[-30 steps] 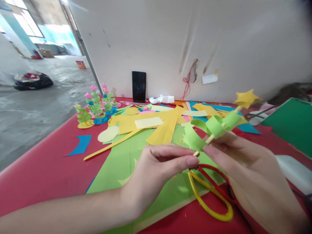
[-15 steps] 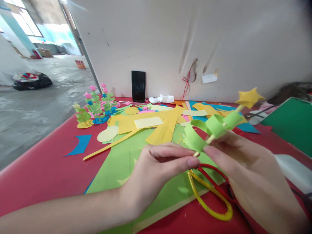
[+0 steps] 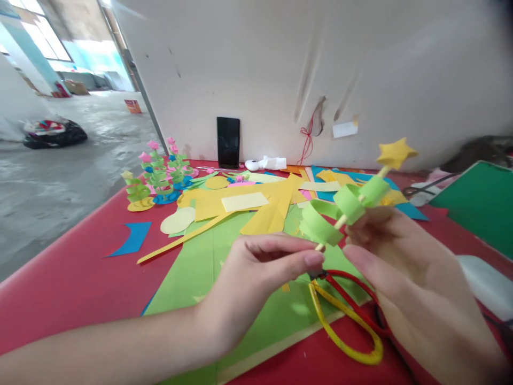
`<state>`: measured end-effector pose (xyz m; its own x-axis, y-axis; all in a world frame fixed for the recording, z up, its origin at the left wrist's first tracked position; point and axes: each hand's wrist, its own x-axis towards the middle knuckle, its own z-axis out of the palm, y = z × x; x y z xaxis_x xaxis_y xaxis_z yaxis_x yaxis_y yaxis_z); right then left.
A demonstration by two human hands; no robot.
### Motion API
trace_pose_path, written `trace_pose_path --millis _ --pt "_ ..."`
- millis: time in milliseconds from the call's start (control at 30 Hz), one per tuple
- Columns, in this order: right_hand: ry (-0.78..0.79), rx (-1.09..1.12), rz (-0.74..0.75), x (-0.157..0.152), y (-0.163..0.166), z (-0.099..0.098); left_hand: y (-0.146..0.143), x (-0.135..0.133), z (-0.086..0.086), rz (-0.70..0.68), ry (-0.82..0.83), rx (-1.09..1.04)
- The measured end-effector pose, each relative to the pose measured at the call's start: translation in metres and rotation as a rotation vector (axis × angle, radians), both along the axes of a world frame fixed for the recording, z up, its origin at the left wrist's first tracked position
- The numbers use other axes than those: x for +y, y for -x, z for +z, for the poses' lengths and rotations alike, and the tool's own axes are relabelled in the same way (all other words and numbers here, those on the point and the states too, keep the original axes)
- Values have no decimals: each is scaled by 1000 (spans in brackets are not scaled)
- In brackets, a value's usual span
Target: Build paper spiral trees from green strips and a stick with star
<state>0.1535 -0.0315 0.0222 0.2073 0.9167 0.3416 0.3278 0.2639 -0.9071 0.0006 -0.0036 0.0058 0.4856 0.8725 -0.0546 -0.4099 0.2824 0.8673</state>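
Green paper tree (image 3: 348,206) (curled strips on a thin stick, yellow star (image 3: 395,153) on top) is held tilted above a red desk (image 3: 72,283). The left hand (image 3: 256,278) has its fingers pinched on the stick's lower end. The right hand (image 3: 412,278) sits behind the curls, thumb free; whether its fingers grip cannot be told. Red-and-yellow scissors (image 3: 344,321) lie beneath.

The blades of the scissors (image 3: 344,334) are hidden beneath the right hand (image 3: 412,289). The stick (image 3: 339,223) is partly covered by the green paper loops (image 3: 320,227), and the grip on it cannot be made out. The left forearm (image 3: 100,347) and the green board (image 3: 476,206) are cut off at the edges. The dark object (image 3: 481,149) at far right is blurred.
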Motion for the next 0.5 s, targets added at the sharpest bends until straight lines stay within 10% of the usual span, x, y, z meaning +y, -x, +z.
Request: trace_pose_path --millis 500 --pt "144 142 103 -5 16 -21 1 7 1 83 -5 -138"
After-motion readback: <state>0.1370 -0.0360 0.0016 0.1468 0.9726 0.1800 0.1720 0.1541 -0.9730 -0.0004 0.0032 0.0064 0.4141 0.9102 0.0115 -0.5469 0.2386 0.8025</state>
